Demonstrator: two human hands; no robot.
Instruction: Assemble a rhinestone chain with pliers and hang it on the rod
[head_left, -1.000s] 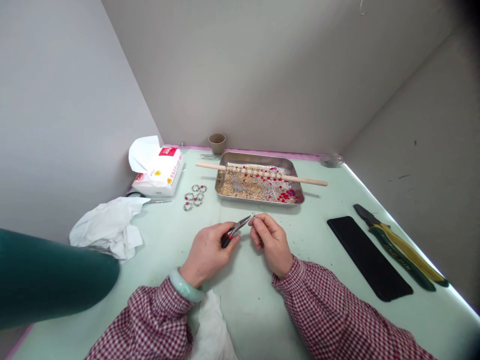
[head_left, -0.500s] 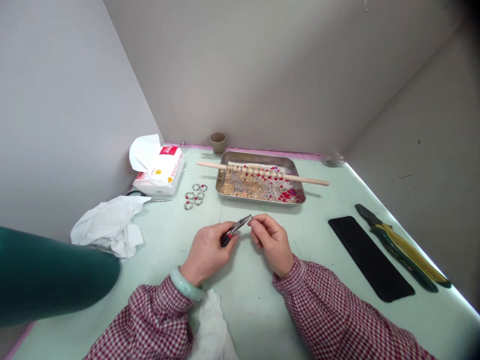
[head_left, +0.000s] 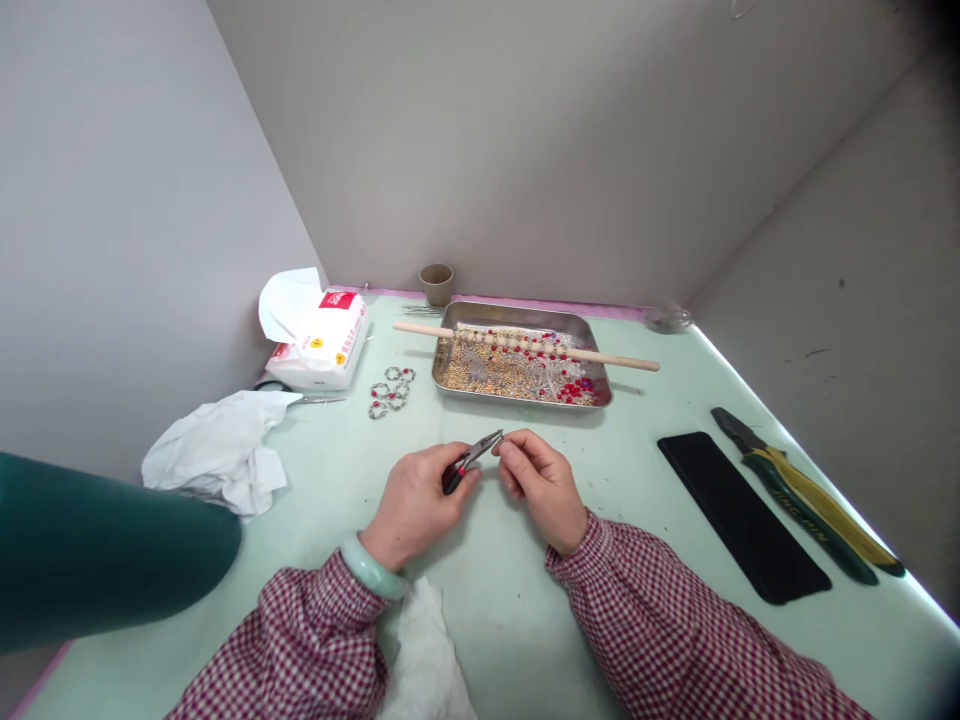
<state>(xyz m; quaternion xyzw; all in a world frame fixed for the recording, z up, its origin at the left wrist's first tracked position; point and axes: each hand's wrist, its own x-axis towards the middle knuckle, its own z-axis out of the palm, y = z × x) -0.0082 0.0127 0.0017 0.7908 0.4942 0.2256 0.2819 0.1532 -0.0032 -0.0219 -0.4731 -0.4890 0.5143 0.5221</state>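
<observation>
My left hand (head_left: pixel 424 497) is closed around small needle-nose pliers (head_left: pixel 478 453) with dark handles, their tips pointing up and to the right. Just right of those tips, my right hand (head_left: pixel 544 480) pinches with thumb and forefinger; what sits in the pinch is too small to make out. Beyond both hands stands a metal tray (head_left: pixel 517 401) of gold, clear and red beads. A wooden rod (head_left: pixel 619 360) with rings around its middle lies across the tray. Several small beaded rings (head_left: pixel 392 392) lie on the table left of the tray.
Left are a tissue pack (head_left: pixel 322 345), crumpled tissue (head_left: pixel 217 450) and a dark green cylindrical object (head_left: pixel 112 555). A small cup (head_left: pixel 436 284) stands behind the tray. Large pliers (head_left: pixel 802 495) and a black flat case (head_left: pixel 742 515) lie right. More tissue (head_left: pixel 426 660) is near my left sleeve.
The plier tips and my right fingertips have shifted very slightly. Everything else stays in place.
</observation>
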